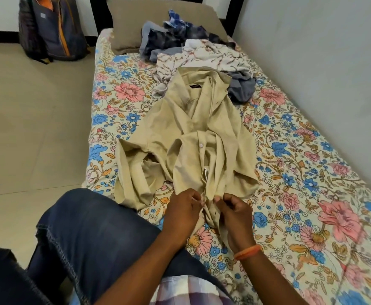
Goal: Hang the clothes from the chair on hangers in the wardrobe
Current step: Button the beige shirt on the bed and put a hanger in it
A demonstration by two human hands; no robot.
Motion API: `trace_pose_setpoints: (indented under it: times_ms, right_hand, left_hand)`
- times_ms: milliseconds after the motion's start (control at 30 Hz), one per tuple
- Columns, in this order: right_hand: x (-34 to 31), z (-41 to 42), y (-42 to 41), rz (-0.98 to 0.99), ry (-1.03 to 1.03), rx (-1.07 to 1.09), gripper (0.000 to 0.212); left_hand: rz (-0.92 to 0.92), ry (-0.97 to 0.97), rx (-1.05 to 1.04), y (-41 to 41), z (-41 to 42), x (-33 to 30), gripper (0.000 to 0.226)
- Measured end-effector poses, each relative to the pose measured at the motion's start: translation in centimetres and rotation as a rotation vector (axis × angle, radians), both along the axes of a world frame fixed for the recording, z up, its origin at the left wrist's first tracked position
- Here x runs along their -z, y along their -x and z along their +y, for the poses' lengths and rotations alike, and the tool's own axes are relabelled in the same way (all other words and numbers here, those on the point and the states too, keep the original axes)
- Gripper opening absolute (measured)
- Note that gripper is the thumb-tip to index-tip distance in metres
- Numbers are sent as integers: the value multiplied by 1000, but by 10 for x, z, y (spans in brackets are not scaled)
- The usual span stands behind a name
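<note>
Both hands' grip [208, 202] pinching beige shirt [193, 133]

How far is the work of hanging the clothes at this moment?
Early stage. Done: the clothes lie on the floral-sheeted bed, not on a chair. In hand: both hands, left hand and right hand, pinch the bottom front edges of the beige button-up shirt, seemingly at its buttons. Left: the crumpled pile of other clothes near the pillow waits; no hanger or wardrobe is visible.

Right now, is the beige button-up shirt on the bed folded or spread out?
Spread out, rumpled: the beige button-up shirt lies lengthwise, collar far, while left hand and right hand pinch its near hem.
</note>
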State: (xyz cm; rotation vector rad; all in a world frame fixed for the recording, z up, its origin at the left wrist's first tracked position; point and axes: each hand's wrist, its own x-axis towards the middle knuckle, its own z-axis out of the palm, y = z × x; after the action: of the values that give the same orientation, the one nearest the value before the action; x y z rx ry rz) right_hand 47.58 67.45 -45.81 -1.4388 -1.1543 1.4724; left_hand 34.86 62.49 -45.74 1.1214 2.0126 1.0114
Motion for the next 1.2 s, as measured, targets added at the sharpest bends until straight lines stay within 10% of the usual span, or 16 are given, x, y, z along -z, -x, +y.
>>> trace_pose_setpoints:
  times_ms: [167, 367, 533, 767, 1200]
  right_hand:
    - [1, 4, -15, 129, 176, -124, 32]
    - [12, -20, -37, -291, -154, -56, 13]
    - [11, -21, -27, -278, -191, -64, 4]
    - [4, -29, -6, -649, -903, -251, 5]
    - [8, -28, 4, -405, -573, -167, 9]
  left_hand:
    - [131, 90, 69, 1, -4, 6, 10]
    - [465, 210, 73, -1, -6, 1, 15]
    - [228, 220, -5, 2, -8, 2, 12]
    - [-150, -37, 29, 0, -7, -8, 25]
    - [-372, -59, 20, 2, -13, -3, 20]
